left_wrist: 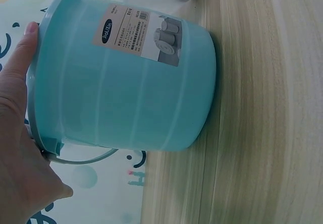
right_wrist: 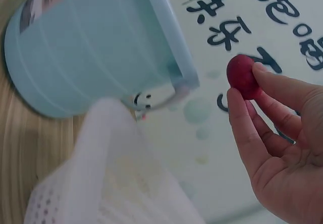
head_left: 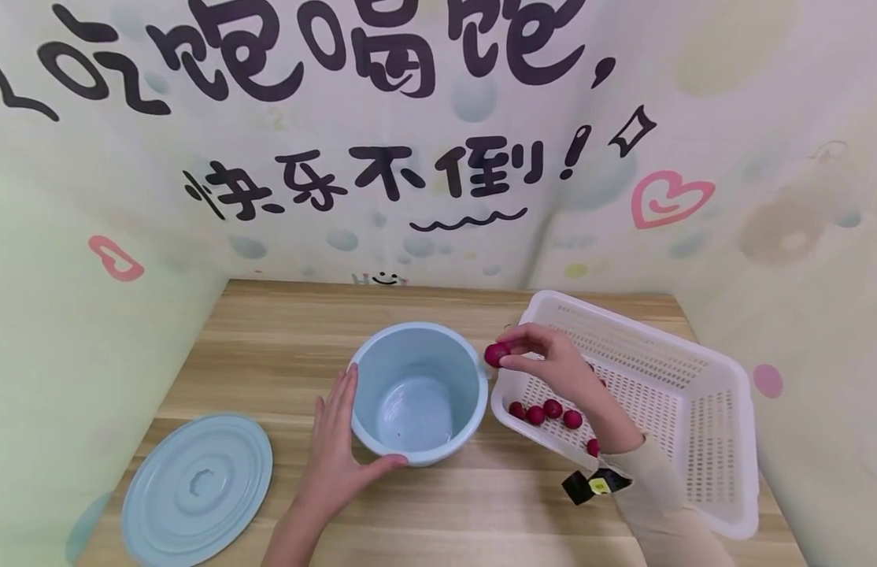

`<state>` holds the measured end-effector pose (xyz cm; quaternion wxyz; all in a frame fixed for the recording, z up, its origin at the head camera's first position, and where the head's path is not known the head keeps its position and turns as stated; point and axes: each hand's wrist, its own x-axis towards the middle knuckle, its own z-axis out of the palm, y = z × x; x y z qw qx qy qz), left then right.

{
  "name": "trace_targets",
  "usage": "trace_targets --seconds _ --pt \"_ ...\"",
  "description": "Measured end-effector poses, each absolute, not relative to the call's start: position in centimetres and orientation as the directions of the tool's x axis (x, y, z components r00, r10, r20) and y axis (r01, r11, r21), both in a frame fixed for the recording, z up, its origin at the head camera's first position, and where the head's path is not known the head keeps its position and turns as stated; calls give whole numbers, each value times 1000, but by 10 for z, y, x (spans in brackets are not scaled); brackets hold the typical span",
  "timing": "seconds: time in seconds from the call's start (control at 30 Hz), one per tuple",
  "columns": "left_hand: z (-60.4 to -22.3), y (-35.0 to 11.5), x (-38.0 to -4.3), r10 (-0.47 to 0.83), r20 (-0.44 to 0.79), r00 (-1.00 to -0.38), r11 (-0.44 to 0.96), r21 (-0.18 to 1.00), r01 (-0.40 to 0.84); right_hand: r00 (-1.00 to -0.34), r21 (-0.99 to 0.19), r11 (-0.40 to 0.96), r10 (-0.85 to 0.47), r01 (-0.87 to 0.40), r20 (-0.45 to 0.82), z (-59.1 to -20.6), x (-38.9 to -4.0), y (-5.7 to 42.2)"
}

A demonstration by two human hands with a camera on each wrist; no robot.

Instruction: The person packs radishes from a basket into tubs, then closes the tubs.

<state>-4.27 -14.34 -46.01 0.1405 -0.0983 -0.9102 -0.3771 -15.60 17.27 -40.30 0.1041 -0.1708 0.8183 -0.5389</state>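
My right hand (head_left: 552,358) pinches a small round dark-red fruit (right_wrist: 243,76) between thumb and fingertips. It holds the fruit above the left rim of the white basket, close to the bucket's right side. My left hand (head_left: 335,453) rests against the left and near rim of the light-blue bucket (head_left: 420,335), thumb and fingers spread. The bucket stands upright, and no fruit shows on its visible floor. Several more red fruits (head_left: 553,408) lie in the left part of the white perforated basket (head_left: 739,441); my right forearm hides some of the basket.
A round light-blue lid (head_left: 197,484) lies flat on the wooden table (head_left: 283,331), left of the bucket. Behind the table rises a printed wall covering (head_left: 424,260) with black lettering. The bucket's handle (left_wrist: 91,159) hangs on its far side.
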Motion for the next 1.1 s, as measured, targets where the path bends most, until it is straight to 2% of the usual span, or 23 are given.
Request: trace_targets --seconds 0.17,0.37,0.53,0.77,1.1 --pt "-459 -143 -42 68 329 -942 703 654 279 -896 -917 327 -439 -226 64 -401 -149 151" --pt "-454 -142 -40 68 302 -951 709 655 259 -900 -923 310 -430 -227 77 -397 -138 150" --pt "-453 -142 -38 66 297 -952 710 656 254 -923 -928 317 -380 -197 66 -402 -125 173" --pt "-459 -144 -34 66 292 -954 712 657 250 -962 -934 344 -274 -100 2 -429 -111 217" --pt "-455 -143 -35 56 293 -955 698 672 247 -975 -909 416 -206 -14 -79 -456 -102 273"
